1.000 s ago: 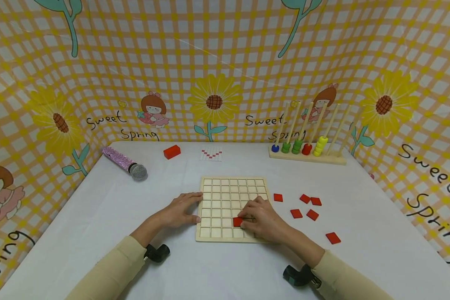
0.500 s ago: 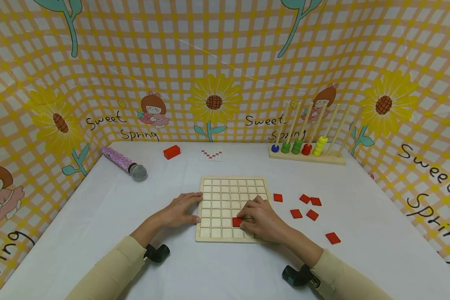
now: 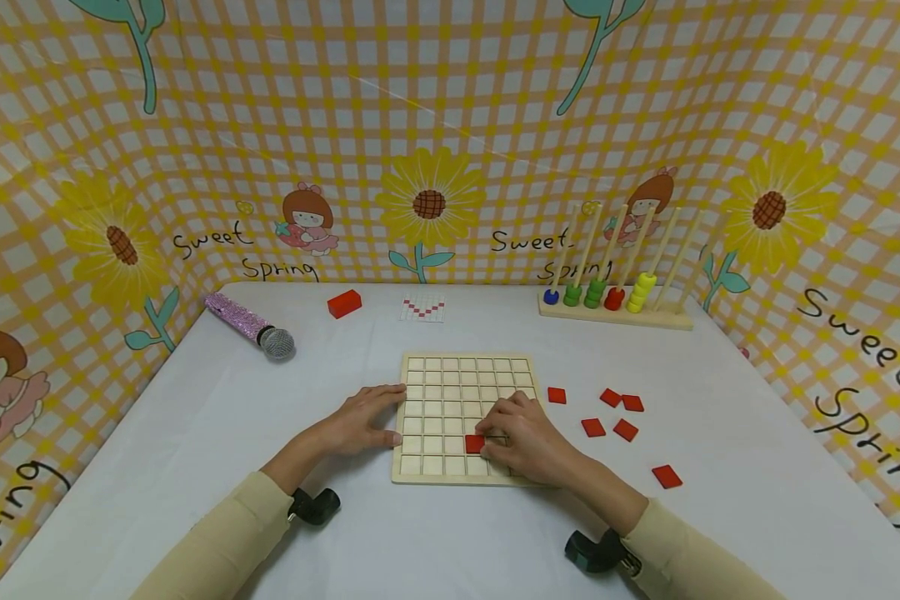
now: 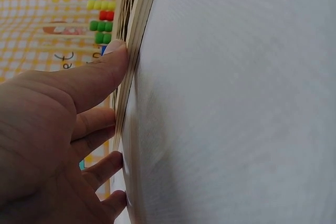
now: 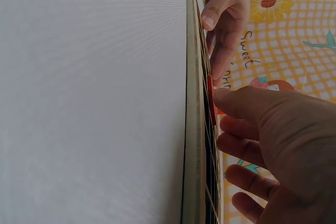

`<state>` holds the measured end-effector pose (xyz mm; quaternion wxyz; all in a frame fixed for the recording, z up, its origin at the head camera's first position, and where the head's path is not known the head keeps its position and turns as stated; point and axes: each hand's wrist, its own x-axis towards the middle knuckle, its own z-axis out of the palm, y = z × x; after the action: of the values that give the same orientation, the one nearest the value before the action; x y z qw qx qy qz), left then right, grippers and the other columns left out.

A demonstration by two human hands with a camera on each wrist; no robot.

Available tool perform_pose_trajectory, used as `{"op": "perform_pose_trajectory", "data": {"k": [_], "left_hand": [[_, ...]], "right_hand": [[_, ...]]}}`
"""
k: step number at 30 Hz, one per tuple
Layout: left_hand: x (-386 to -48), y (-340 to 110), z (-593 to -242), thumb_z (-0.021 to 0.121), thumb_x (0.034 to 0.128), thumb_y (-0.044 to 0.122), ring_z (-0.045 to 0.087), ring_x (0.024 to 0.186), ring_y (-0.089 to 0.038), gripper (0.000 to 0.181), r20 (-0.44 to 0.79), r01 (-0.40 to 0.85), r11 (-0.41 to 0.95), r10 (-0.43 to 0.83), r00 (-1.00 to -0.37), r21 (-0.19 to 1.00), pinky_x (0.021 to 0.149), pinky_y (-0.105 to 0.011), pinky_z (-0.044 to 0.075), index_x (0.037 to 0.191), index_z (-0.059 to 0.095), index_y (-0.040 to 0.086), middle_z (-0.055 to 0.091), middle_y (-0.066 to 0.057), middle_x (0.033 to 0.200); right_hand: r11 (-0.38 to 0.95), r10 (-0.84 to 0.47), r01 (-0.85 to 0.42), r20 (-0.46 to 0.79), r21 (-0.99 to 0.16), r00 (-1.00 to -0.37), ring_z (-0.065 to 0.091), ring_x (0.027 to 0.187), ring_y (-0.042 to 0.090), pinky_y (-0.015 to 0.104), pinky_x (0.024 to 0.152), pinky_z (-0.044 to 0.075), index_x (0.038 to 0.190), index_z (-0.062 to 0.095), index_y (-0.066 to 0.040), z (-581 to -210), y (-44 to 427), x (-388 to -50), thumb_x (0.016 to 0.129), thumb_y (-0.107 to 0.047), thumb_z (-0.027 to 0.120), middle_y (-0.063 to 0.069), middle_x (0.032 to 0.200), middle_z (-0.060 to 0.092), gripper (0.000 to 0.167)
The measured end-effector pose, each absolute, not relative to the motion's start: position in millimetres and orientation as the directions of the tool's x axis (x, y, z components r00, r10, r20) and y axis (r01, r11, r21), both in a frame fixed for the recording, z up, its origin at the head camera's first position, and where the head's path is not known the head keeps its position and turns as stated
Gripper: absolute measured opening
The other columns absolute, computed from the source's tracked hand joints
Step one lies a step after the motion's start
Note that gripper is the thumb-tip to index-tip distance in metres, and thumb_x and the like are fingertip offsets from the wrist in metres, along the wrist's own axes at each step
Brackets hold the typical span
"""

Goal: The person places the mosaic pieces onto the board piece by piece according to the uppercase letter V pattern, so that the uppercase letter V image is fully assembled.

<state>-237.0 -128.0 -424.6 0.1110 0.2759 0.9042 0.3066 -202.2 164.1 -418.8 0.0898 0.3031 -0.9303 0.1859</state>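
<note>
All round, checked sunflower cloth (image 3: 450, 108); below, white tabletop (image 3: 450, 533), gridded board (image 3: 432, 408).

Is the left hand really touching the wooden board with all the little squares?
Touching. The left wrist view shows it: on the left hand, the thumb meets the edge of the wooden board with no gap.

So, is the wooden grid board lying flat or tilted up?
Flat: in both wrist views, an edge of the grid board runs along the white cloth.
</note>
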Motion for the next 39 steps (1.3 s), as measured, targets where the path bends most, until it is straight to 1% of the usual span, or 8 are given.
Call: {"op": "perform_pose_trajectory", "data": {"k": [5,12,21,28,32,35,39], "left_hand": [[-237.0,-127.5,-424.3,0.070,0.0841,0.023,0.027,0.140,-0.037,0.069,-0.017,0.441,0.653,0.571,-0.821,0.616,0.112,-0.059,0.019,0.141,0.039,0.000,0.033,-0.013,0.153],[-237.0,-127.9,-424.7,0.070,0.0837,0.023,0.027,0.140,-0.038,0.069,-0.016,0.441,0.655,0.568,-0.823,0.613,0.112,-0.059,0.020,0.141,0.040,0.001,0.033,-0.013,0.153],[-237.3,-127.5,-425.7,0.070,0.0839,0.024,0.027,0.139,-0.038,0.069,-0.013,0.438,0.648,0.569,-0.823,0.623,0.113,-0.059,0.019,0.141,0.040,0.000,0.033,-0.013,0.152],[-237.3,-127.6,-426.1,0.070,0.0840,0.024,0.026,0.140,-0.038,0.069,-0.013,0.436,0.647,0.568,-0.823,0.626,0.112,-0.059,0.019,0.141,0.040,0.001,0.032,-0.013,0.153],[-237.1,-127.9,-426.5,0.070,0.0838,0.023,0.026,0.140,-0.037,0.069,-0.012,0.439,0.652,0.566,-0.824,0.619,0.112,-0.059,0.019,0.142,0.039,0.001,0.032,-0.013,0.153],[-236.9,-128.0,-426.5,0.070,0.0839,0.023,0.026,0.141,-0.037,0.070,-0.016,0.437,0.658,0.564,-0.826,0.614,0.113,-0.058,0.019,0.142,0.039,0.002,0.032,-0.012,0.153],[-237.1,-127.9,-426.6,0.070,0.0838,0.022,0.027,0.140,-0.037,0.070,-0.018,0.437,0.662,0.562,-0.827,0.609,0.113,-0.057,0.020,0.142,0.038,0.001,0.033,-0.012,0.153]], "right_hand": [[0.763,-0.503,-0.580,0.300,-0.287,-0.810,0.044,0.091,0.012,0.031,0.079,0.037,0.096,0.074,-0.015,-417.6,165.9,-201.9,0.073,-0.023,0.079,-0.006,0.093,0.066,0.025],[0.777,-0.457,-0.532,0.280,-0.337,-0.844,0.045,0.096,0.013,0.031,0.078,0.040,0.101,0.073,-0.014,-413.1,173.7,-201.4,0.074,-0.023,0.079,-0.004,0.100,0.066,0.028],[0.792,-0.447,-0.533,0.311,-0.298,-0.839,0.046,0.094,0.017,0.031,0.076,0.038,0.098,0.073,-0.013,-411.1,190.0,-205.8,0.073,-0.025,0.080,0.000,0.098,0.067,0.029],[0.815,-0.413,-0.492,0.291,-0.305,-0.863,0.045,0.093,0.018,0.033,0.076,0.035,0.101,0.072,-0.010,-410.0,204.8,-206.3,0.074,-0.023,0.078,0.002,0.100,0.065,0.030],[0.834,-0.376,-0.452,0.272,-0.318,-0.886,0.045,0.096,0.019,0.033,0.076,0.036,0.103,0.072,-0.010,-408.7,213.3,-205.7,0.076,-0.022,0.078,0.003,0.103,0.065,0.030],[0.836,-0.369,-0.450,0.285,-0.315,-0.885,0.045,0.096,0.020,0.034,0.076,0.036,0.103,0.072,-0.010,-409.0,221.2,-205.4,0.075,-0.022,0.078,0.004,0.104,0.065,0.031],[0.835,-0.372,-0.463,0.316,-0.297,-0.873,0.045,0.095,0.021,0.033,0.074,0.037,0.102,0.072,-0.009,-410.7,231.6,-205.3,0.074,-0.021,0.079,0.005,0.102,0.065,0.032]]}}
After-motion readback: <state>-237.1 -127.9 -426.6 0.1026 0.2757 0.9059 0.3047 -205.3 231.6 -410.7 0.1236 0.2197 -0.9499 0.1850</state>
